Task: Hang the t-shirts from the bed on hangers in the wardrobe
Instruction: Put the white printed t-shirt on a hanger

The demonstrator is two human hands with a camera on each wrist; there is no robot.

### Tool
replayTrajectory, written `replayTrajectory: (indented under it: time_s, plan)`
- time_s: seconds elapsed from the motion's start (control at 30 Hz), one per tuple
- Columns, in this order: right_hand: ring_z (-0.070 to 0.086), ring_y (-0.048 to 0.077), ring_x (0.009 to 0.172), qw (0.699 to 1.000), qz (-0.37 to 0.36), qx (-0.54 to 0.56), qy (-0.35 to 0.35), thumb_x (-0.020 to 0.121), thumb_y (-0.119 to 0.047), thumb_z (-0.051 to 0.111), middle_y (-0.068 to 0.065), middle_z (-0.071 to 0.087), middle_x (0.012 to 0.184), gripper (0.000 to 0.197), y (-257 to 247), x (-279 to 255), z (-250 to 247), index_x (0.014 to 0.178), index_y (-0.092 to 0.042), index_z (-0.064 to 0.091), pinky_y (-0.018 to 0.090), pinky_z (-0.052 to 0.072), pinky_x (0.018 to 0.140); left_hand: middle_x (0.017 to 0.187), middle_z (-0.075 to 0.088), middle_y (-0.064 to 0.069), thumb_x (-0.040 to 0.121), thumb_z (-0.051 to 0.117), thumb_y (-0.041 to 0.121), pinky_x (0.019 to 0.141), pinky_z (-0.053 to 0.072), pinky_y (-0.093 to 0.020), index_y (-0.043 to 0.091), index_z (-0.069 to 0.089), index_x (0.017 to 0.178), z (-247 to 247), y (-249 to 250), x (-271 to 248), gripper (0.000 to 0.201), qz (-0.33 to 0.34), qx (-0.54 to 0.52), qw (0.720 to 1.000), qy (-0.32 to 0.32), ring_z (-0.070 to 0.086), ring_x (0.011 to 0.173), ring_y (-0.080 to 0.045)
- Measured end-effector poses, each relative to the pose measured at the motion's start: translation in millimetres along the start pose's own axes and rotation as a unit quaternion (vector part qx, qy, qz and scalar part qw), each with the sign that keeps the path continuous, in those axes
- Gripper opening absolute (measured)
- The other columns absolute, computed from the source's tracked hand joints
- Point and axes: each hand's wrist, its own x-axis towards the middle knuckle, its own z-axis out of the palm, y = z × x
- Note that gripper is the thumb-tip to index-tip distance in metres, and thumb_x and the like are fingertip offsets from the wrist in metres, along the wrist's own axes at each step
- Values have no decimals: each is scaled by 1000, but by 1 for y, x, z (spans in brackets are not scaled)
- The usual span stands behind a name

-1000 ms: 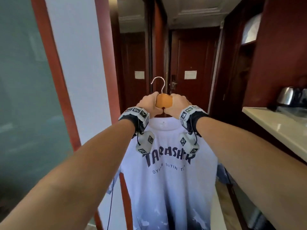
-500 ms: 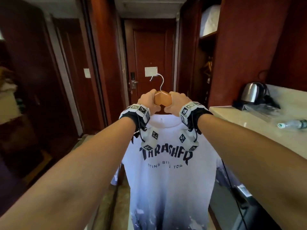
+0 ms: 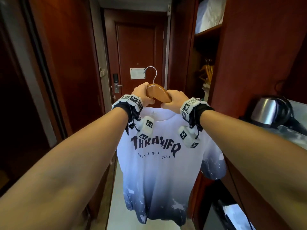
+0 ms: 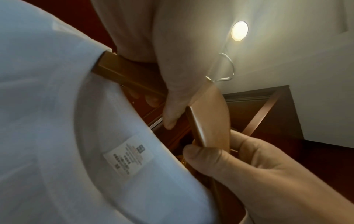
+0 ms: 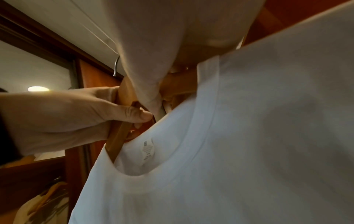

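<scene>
Both hands hold one wooden hanger (image 3: pixel 159 93) up in front of me, its metal hook (image 3: pixel 150 72) pointing up. My left hand (image 3: pixel 142 94) grips its left side and my right hand (image 3: pixel 174 101) its right side, fingers curled round the wood. A white t-shirt (image 3: pixel 157 171) fading to blue, with dark lettering, hangs from it. In the left wrist view the hanger (image 4: pixel 210 118) comes out of the t-shirt's (image 4: pixel 57 121) collar. The right wrist view shows the same hanger (image 5: pixel 118 136) and t-shirt (image 5: pixel 249 136). The open wardrobe (image 3: pixel 204 47) stands ahead to the right.
Empty wooden hangers (image 3: pixel 206 70) hang inside the wardrobe, with white bedding (image 3: pixel 209 14) on its top shelf. A steel kettle (image 3: pixel 265 112) sits on the counter (image 3: pixel 292 135) at right. A closed room door (image 3: pixel 137 47) ends the narrow corridor. Dark wood panels line the left.
My view has swung right and moved down the corridor, so the door and wardrobe are closer. The hanger now tilts, right end lower. Both hands keep their grip.
</scene>
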Motion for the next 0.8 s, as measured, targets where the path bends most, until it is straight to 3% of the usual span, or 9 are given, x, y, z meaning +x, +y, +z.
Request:
replayTrajectory:
  time_s: [0.13, 0.3, 0.4, 0.63, 0.73, 0.8]
  plan:
    - [64, 23, 81, 999, 18, -18, 48, 82, -34, 70, 1, 64, 91, 28, 40, 79, 19, 103, -24, 54, 38, 55, 74, 97, 60, -1, 71, 85, 19, 76, 42, -30, 14, 53, 105, 42, -35, 93, 46, 20, -21, 1000, -5, 57, 90, -20]
    - [63, 23, 80, 993, 61, -55, 85, 85, -32, 69, -1, 63, 94, 40, 89, 170, 27, 120, -28, 49, 36, 51, 73, 96, 59, -1, 73, 83, 25, 73, 41, -30, 16, 51, 104, 98, -67, 216, 46, 31, -44, 998, -34, 57, 87, -20]
    - [64, 25, 80, 984, 113, -93, 100, 86, -34, 67, 0, 63, 95, 40, 119, 221, 21, 121, -29, 47, 40, 55, 76, 91, 56, 2, 74, 82, 31, 71, 40, -31, 20, 47, 101, 129, -67, 286, 46, 52, -49, 996, -56, 56, 85, -20]
    - [63, 33, 92, 943, 251, -171, 137, 90, -31, 65, 6, 61, 107, 42, 205, 308, 5, 125, -23, 44, 41, 51, 78, 103, 65, -2, 77, 76, 35, 80, 53, -35, 21, 52, 108, 205, -52, 411, 41, 101, -110, 978, -142, 64, 92, -20]
    - [63, 36, 95, 923, 298, -189, 153, 89, -29, 65, 11, 62, 110, 42, 245, 341, -1, 125, -20, 44, 44, 53, 80, 105, 67, 0, 78, 73, 35, 82, 50, -31, 20, 53, 122, 236, -43, 460, 51, 122, -121, 969, -179, 62, 94, -18]
    - [63, 38, 97, 911, 322, -196, 168, 88, -27, 65, 14, 62, 112, 43, 271, 364, -5, 125, -17, 45, 44, 53, 81, 103, 68, -1, 73, 75, 35, 90, 53, -36, 22, 58, 113, 256, -36, 491, 45, 132, -151, 958, -207, 63, 95, -19]
